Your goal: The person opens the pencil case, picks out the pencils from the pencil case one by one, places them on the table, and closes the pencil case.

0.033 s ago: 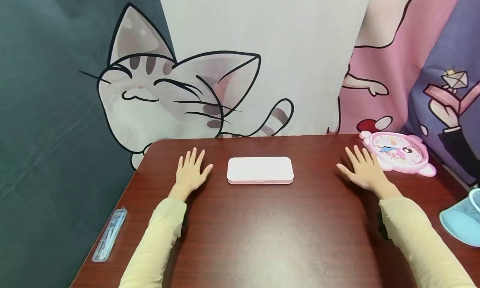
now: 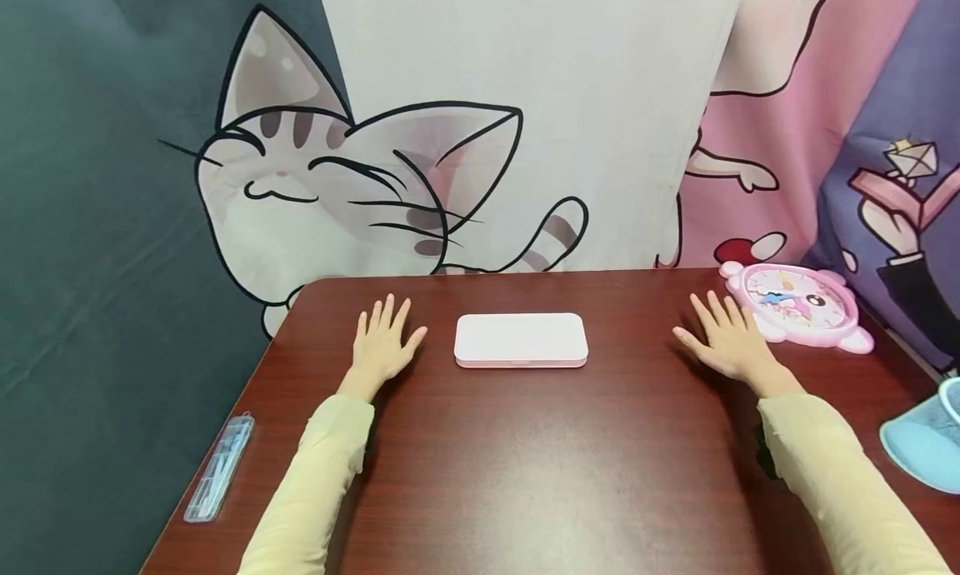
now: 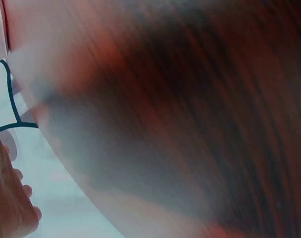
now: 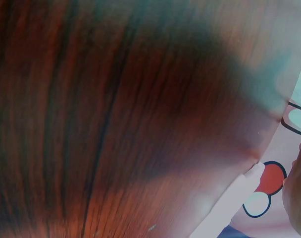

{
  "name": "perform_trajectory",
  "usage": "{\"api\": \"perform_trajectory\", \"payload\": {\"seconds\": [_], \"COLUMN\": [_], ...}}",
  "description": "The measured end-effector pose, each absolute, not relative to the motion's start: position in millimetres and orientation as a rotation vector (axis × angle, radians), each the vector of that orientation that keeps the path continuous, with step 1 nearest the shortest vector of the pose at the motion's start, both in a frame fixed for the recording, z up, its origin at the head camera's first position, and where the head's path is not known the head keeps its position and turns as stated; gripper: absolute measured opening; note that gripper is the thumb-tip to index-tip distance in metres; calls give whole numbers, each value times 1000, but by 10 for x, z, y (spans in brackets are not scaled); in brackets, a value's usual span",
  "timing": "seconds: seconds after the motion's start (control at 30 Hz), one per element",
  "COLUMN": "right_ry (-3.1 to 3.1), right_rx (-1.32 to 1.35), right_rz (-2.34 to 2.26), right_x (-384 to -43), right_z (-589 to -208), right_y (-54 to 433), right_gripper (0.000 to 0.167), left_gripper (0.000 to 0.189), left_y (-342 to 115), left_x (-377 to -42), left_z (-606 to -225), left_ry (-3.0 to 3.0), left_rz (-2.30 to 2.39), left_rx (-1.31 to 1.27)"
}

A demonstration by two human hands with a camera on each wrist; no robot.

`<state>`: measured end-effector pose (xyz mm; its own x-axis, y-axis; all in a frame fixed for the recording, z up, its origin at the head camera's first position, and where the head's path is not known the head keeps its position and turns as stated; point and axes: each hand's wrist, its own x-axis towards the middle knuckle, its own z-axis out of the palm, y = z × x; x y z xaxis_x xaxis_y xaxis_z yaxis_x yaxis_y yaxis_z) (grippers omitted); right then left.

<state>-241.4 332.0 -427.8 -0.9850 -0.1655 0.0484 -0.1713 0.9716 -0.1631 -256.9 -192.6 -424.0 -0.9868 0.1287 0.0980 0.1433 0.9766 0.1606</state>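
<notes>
White flat case (image 2: 521, 339) lies just below frame centre on the brown tabletop (image 2: 555, 458); left hand (image 2: 380, 347) and right hand (image 2: 729, 342), either side, spread, holding nothing. Gripping both short ends evenly would probably keep it level.

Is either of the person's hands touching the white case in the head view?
No, the white case lies on the brown table with a gap between it and both the left hand and the right hand.

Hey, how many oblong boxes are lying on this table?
2: the white box between left hand and right hand, and the clear box near the left edge of the table. None looks hidden.
</notes>
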Motion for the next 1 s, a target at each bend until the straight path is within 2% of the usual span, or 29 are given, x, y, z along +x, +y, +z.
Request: {"api": "perform_trajectory", "payload": {"seconds": [0.47,1.0], "right_ry": [-3107,-3007], "right_rx": [308,608], "right_rz": [295,297], "right_x": [-2481,-2712], "right_z": [-4244,-4264], "right_y": [3160,2232], "right_gripper": [79,68], "left_gripper": [65,63], "left_y": [-1882,-1574], "left_x": [-2585,-2642], "left_z": [-4277,-4286], "left_ry": [-3039,-3032], "left_rz": [-237,-263], "left_rx": [-216,-328]}}
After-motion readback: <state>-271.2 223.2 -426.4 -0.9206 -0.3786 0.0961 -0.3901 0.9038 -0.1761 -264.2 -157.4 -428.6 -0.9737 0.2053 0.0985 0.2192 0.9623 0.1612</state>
